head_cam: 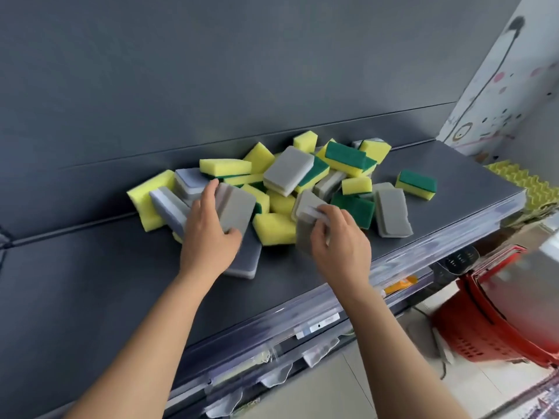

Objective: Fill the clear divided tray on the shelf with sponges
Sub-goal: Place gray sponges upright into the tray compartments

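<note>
Two sponges gripped, pile loose
My left hand (208, 234) grips a grey sponge (239, 207), my right hand (338, 237) another sponge (304, 201); tugging could tumble the pile (287, 173) off the shelf's (90, 267) front edge.

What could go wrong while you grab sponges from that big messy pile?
1. The left hand grips a gray sponge that sits among others; pulling it might topple the pile.
2. The flat gray sponge under that wrist lies nearest the shelf front and could get swept off.
3. The right hand pinches another gray sponge by its end; it might slip.
</note>
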Demonstrator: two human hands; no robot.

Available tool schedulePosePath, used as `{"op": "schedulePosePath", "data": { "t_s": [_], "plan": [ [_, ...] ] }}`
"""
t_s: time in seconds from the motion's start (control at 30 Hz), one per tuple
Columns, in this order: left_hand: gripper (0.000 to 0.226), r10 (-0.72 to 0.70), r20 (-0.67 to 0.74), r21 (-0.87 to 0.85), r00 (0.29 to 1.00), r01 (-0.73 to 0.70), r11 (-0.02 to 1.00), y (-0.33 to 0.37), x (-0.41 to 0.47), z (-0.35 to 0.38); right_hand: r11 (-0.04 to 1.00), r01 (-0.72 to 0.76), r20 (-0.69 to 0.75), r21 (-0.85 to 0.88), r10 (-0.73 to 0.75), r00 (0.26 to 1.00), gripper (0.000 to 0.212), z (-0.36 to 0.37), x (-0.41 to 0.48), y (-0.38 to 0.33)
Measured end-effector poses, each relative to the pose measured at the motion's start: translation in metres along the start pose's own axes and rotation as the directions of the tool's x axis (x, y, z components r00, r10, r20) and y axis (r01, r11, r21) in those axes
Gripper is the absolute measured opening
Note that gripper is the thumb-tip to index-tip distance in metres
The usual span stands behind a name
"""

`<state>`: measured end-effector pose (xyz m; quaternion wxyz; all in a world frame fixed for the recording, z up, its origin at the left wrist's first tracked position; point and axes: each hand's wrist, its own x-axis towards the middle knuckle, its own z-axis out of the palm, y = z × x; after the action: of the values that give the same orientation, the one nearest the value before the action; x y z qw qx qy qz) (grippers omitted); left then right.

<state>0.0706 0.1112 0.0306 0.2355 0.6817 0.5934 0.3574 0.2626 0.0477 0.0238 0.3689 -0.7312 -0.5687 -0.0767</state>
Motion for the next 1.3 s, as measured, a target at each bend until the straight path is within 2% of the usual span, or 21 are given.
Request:
{"op": "schedulePosePath", "data": {
  "t_s": [0.17, 0.27, 0.33, 0.43, 0.53, 0.57, 0.67, 0.77, 1.03, 1.3],
  "plan": [
    [0.084, -0.112, 0.02, -0.347, 0.994, 0.112, 0.931, 0.001, -0.021, -0.019, 0.987, 0.045, -0.105, 0.152, -0.029, 0.994, 0.031, 0.003, 0.004, -0.015],
    [0.079, -0.194, 0.023, -0.486, 0.981, 0.181, 0.855, -0.004, -0.035, -0.032, 0.931, -0.019, -0.066, 0.366, 0.046, 0.997, 0.028, 0.004, 0.006, -0.034],
    [0.072, -0.262, 0.019, -0.578, 0.965, 0.224, 0.785, -0.012, -0.043, -0.043, 0.832, -0.115, 0.05, 0.543, 0.104, 0.993, 0.023, 0.01, 0.005, -0.049],
    [0.058, -0.327, 0.015, -0.64, 0.945, 0.26, 0.723, -0.027, -0.057, -0.063, 0.666, -0.295, 0.28, 0.685, 0.134, 0.951, 0.017, 0.019, 0.003, -0.073],
    [0.055, -0.373, -0.018, -0.662, 0.928, 0.268, 0.7, -0.043, -0.075, -0.084, 0.49, -0.455, 0.499, 0.744, 0.047, 0.866, 0.019, 0.027, -0.005, -0.095],
    [0.055, -0.389, -0.032, -0.673, 0.921, 0.268, 0.69, -0.049, -0.081, -0.091, 0.458, -0.489, 0.549, 0.742, 0.002, 0.836, 0.023, 0.031, -0.008, -0.101],
    [0.056, -0.431, -0.065, -0.679, 0.9, 0.276, 0.68, -0.066, -0.099, -0.112, 0.455, -0.537, 0.639, 0.71, -0.096, 0.763, 0.033, 0.043, -0.02, -0.126],
    [0.054, -0.466, -0.092, -0.69, 0.88, 0.281, 0.667, -0.083, -0.121, -0.135, 0.451, -0.532, 0.653, 0.717, -0.164, 0.74, 0.035, 0.056, -0.038, -0.156],
    [0.064, -0.532, -0.225, -0.712, 0.816, 0.235, 0.662, -0.134, -0.193, -0.214, 0.457, -0.517, 0.671, 0.724, -0.294, 0.68, 0.024, 0.072, -0.105, -0.251],
    [0.056, -0.566, -0.304, -0.704, 0.766, 0.22, 0.675, -0.192, -0.268, -0.307, 0.484, -0.502, 0.694, 0.716, -0.421, 0.584, 0.023, 0.073, -0.19, -0.359]
  ]
}}
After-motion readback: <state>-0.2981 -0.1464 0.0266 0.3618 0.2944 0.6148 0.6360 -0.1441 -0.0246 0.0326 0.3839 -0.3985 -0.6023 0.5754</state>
